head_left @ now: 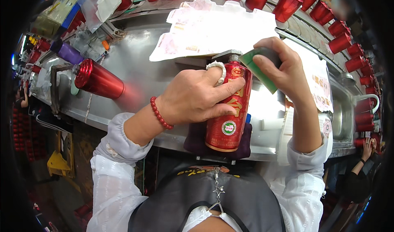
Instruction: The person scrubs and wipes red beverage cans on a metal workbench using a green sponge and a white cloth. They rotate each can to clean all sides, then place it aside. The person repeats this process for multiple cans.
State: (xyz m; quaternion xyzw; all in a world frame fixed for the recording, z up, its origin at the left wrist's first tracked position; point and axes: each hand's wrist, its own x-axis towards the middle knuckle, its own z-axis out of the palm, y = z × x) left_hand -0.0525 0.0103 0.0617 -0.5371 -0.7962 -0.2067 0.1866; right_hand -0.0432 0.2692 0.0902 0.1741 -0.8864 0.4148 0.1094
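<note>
A glossy red bottle with gold lettering and a round white-and-green emblem rests at a tilt on a dark purple cloth pad, its clear neck pointing away from me. My left hand is closed over its upper left side, thumb and forefinger pressed along the decorated face. A white cloth band wraps one of its fingers. Just right of the bottle neck, my right hand grips a flat green scraper with a dark back. The scraper's edge is close to the bottle's shoulder; whether they touch I cannot tell.
White decal sheets cover the far middle of the metal bench; more sheets lie at right. A plain red bottle sits sideways on a holder at left. Red bottles line a curved conveyor behind. A sink is at right.
</note>
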